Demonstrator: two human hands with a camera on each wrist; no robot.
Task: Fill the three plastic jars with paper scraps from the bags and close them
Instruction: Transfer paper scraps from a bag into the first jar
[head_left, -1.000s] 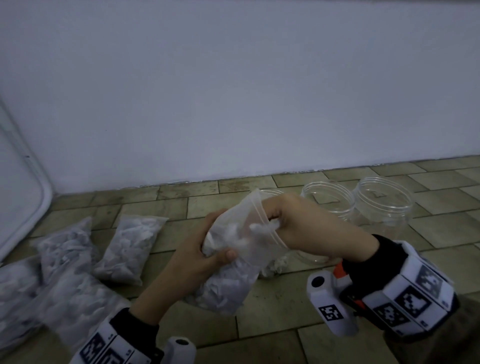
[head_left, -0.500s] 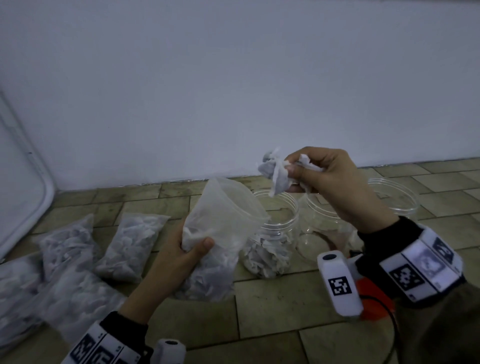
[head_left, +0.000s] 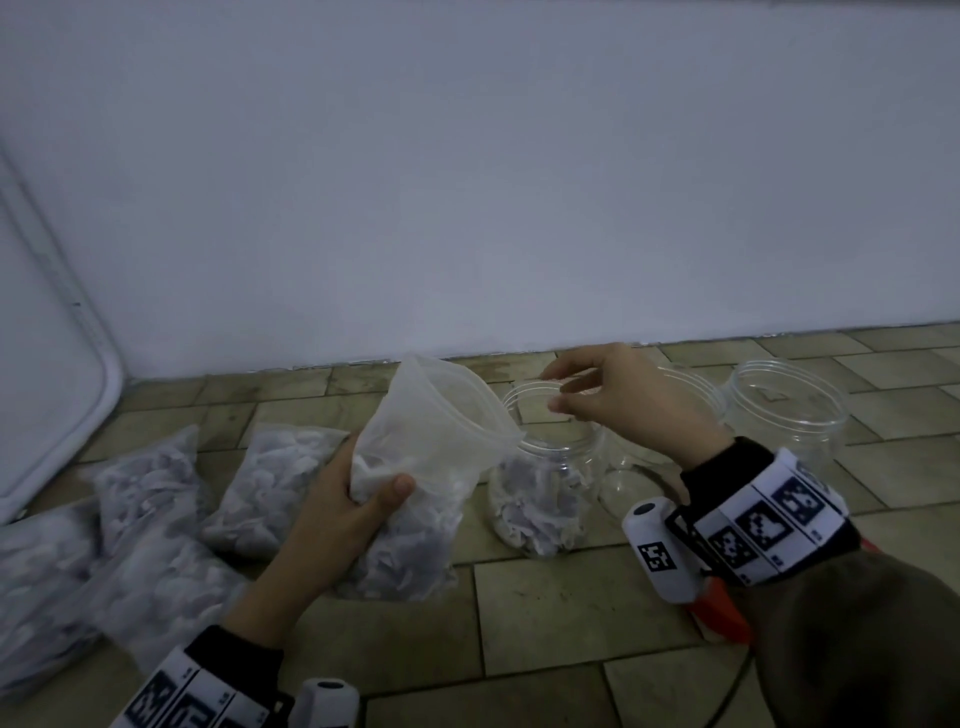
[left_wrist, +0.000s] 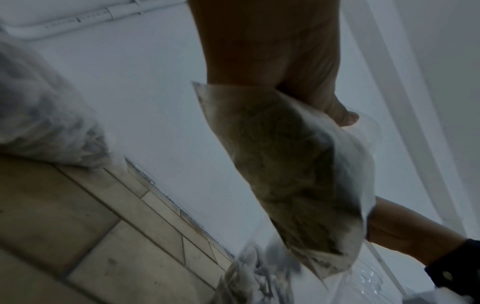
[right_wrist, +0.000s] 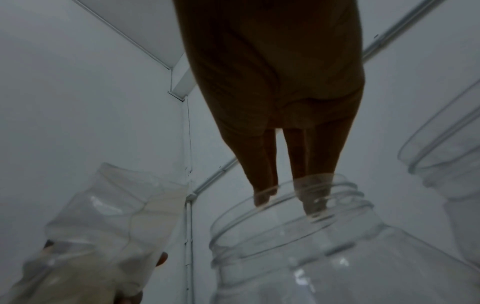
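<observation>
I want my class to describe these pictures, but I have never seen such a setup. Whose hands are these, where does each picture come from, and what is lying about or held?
No machine: a person wears one camera on the head and one on each wrist. The head view looks down at a tiled floor. The left hand grips an open bag of paper scraps. The right hand hovers, fingers relaxed and empty, over a partly filled jar. Two empty jars stand to its right, and more filled bags lie to the left. The wrist views show the same hands from below.
</observation>
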